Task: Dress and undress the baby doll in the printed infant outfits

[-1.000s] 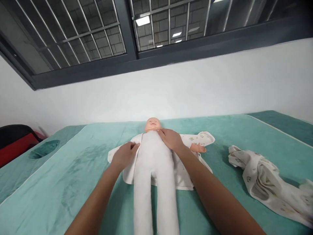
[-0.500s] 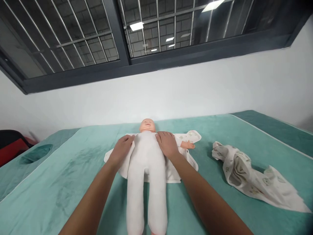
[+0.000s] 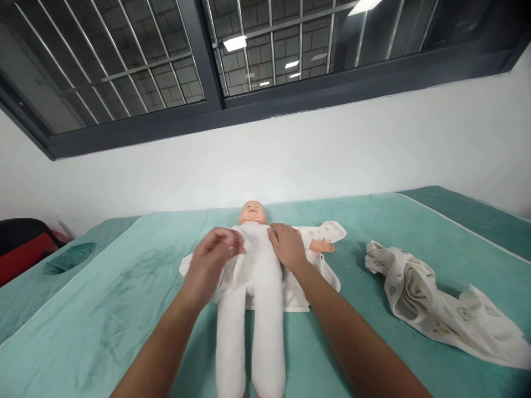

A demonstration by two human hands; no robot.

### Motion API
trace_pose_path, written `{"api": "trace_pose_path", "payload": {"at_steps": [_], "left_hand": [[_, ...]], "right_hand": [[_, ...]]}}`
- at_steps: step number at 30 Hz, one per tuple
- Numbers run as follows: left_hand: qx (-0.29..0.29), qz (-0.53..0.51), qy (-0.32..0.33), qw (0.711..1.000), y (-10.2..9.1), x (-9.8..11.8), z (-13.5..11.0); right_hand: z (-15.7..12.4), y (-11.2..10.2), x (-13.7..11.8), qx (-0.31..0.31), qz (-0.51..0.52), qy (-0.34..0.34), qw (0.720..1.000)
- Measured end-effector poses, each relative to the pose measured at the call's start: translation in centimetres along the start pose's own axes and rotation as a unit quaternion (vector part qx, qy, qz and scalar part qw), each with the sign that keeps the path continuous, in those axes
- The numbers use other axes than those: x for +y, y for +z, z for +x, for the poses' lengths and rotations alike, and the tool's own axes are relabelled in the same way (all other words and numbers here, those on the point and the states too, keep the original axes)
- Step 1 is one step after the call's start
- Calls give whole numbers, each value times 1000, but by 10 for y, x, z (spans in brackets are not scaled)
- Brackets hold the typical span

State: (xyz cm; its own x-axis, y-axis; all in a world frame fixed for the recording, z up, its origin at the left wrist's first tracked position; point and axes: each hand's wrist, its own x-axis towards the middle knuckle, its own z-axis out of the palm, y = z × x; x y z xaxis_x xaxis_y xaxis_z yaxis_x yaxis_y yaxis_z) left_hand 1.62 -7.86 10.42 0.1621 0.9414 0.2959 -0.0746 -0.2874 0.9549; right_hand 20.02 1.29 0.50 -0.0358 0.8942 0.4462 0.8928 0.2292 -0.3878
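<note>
Leaving bare bedding (image 3: 103, 309) open across the lower left and in a strip right of centre — blocking the middle with the doll (image 3: 259, 273) on its spread garment (image 3: 321, 273), crowding the lower right with a crumpled cloth (image 3: 427, 309).

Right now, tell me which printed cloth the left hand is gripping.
The spread cloth under the doll: the left hand pinches its flap beside the doll's chest. The other cloth lies crumpled alone to the right, untouched.
</note>
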Motion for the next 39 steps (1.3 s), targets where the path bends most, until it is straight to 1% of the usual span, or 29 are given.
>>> {"api": "trace_pose_path", "payload": {"at_steps": [1, 2, 3, 4, 5, 6, 7, 8, 9, 10, 11, 12, 14, 16, 19, 21, 24, 25, 26, 29, 30, 31, 32, 33, 35, 37, 38, 39], "left_hand": [[-53, 39, -8, 998, 6, 0, -1], [-94, 72, -14, 993, 11, 0, -2], [-107, 94, -11, 990, 14, -2, -1], [-87, 104, -1, 991, 14, -5, 0], [-32, 109, 14, 993, 10, -10, 3], [48, 113, 28, 992, 5, -17, 6], [130, 126, 31, 983, -3, -25, 10], [199, 149, 18, 969, -11, -34, 14], [241, 181, -11, 954, -19, -44, 18], [243, 225, -44, 942, -26, -52, 23], [226, 275, -66, 932, -31, -60, 27], [197, 324, -77, 922, -33, -66, 31], [144, 406, -65, 900, -29, -72, 40], [105, 450, -41, 886, -17, -71, 51], [40, 464, -26, 885, 8, -64, 66], [-10, 475, -3, 880, 23, -62, 71], [-79, 506, 56, 857, 36, -64, 72], [-87, 506, 68, 856, 37, -65, 72], [-85, 495, 69, 862, 38, -66, 74], [-84, 429, 43, 898, 37, -67, 86], [-96, 415, 34, 904, 38, -67, 92], [-117, 410, 30, 904, 40, -67, 98], [-143, 420, 32, 896, 44, -67, 104], [-173, 448, 39, 876, 50, -68, 109], [-237, 531, 54, 812, 66, -72, 116], [-290, 596, 61, 746, 84, -78, 120], [-311, 613, 60, 724, 93, -83, 121], [-328, 620, 59, 710, 101, -87, 122]], "right_hand": [[0, 0, 0, 0, 0, 1, 1000], [0, -1, 0, 0, 1, 1, 1000], [0, -1, 0, 0, 1, 2, 1000], [-1, -1, 0, -1, 2, 2, 1000], [-1, -1, 0, -1, 3, 1, 1000], [-1, -2, 0, -1, 4, 0, 1000], [-1, -2, 0, -1, 6, 0, 1000], [-1, -2, 0, -2, 7, 0, 1000], [0, -2, 0, -2, 8, 1, 1000], [0, -2, 0, -2, 10, 2, 1000], [0, -2, 0, -2, 11, 3, 1000], [1, -2, 0, -2, 12, 4, 1000], [1, -1, 0, -2, 15, 6, 1000], [2, -1, 0, -2, 19, 6, 1000], [2, -1, 1, -2, 26, 6, 1000], [1, -1, 2, -3, 33, 5, 999], [0, -1, 2, -9, 50, -1, 999], [0, -1, 1, -12, 58, -5, 998], [1, -1, 2, -15, 66, -10, 998], [6, -3, 7, -32, 100, -27, 994], [10, -6, 12, -39, 114, -31, 992], [13, -10, 18, -43, 129, -31, 990], [17, -16, 27, -41, 142, -25, 989], [21, -23, 37, -33, 153, -14, 988], [27, -40, 61, 6, 163, 27, 986], [30, -56, 84, 51, 160, 105, 980], [31, -62, 95, 58, 156, 152, 974], [31, -66, 104, 52, 150, 195, 968]]}}
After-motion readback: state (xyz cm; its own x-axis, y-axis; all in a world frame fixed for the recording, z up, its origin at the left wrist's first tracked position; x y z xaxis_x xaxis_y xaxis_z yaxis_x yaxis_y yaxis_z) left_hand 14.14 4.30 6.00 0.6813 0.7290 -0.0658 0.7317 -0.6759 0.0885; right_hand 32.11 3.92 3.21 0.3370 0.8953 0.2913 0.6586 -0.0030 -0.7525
